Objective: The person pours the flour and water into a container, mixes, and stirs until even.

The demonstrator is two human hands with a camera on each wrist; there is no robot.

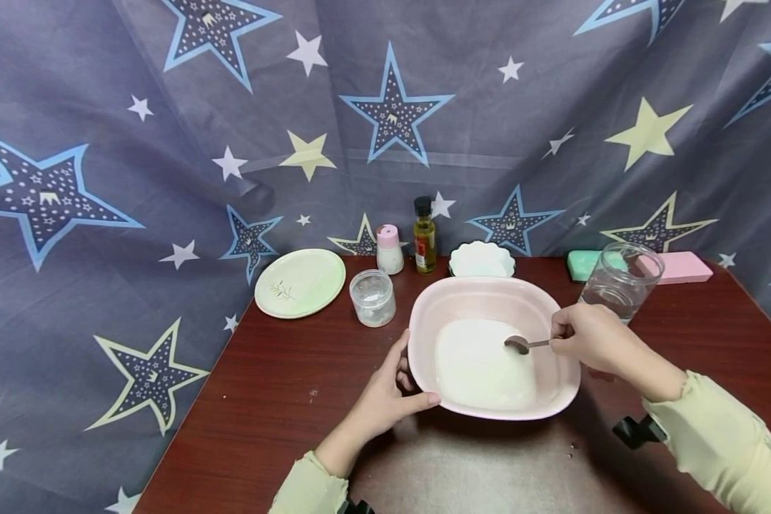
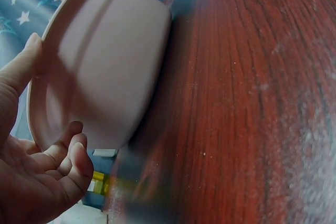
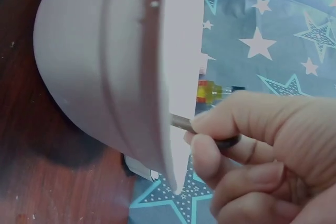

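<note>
A pale pink basin (image 1: 555,392) stands on the table with smooth white contents (image 1: 482,371) spread over its bottom. At its left end my left hand (image 1: 388,392) holds the rim, thumb on the edge and the other fingers bent against the outer wall, as the left wrist view shows. My right hand (image 1: 597,343) reaches over the right rim and pinches the handle of a small dark brown spoon (image 1: 517,345). The spoon's bowl is inside the basin, over the white contents. In the right wrist view, the basin wall (image 3: 79,66) hides that bowl.
Behind the basin stand a plate (image 1: 302,284), a clear jar (image 1: 373,300), a pink-capped shaker (image 1: 390,253), an oil bottle (image 1: 425,239) and a scalloped white dish (image 1: 482,260). A water glass (image 1: 620,285) is close beyond my right hand, near green (image 1: 585,265) and pink blocks (image 1: 684,268).
</note>
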